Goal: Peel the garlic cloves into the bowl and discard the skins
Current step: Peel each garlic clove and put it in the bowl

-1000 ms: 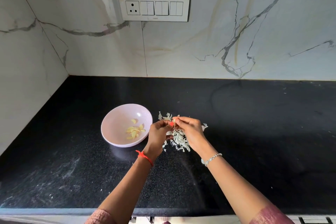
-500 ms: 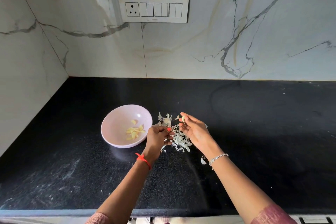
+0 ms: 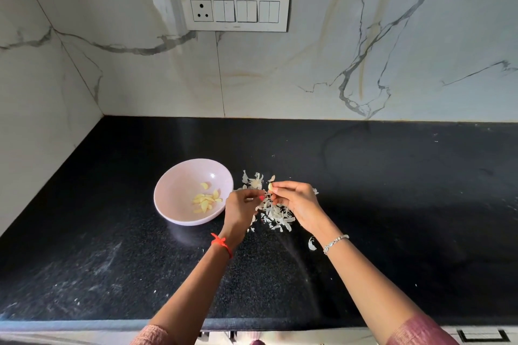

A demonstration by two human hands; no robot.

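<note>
Bench [image 3: 392, 190]: black speckled stone, dusty streaks near front edge.
Bowl [image 3: 171, 190]: pale pink, left of centre.
Skins [image 3: 276, 214]: loose heap just right of bowl.

Nothing here can be read: no word, number or brand. The one candidate is a tiny dark mark on the lower edge of the switch panel [image 3: 235, 9]. The panel is on the wall [image 3: 364, 36], well beyond and above the right hand [image 3: 300, 201]. The mark is too small to make out.
</note>
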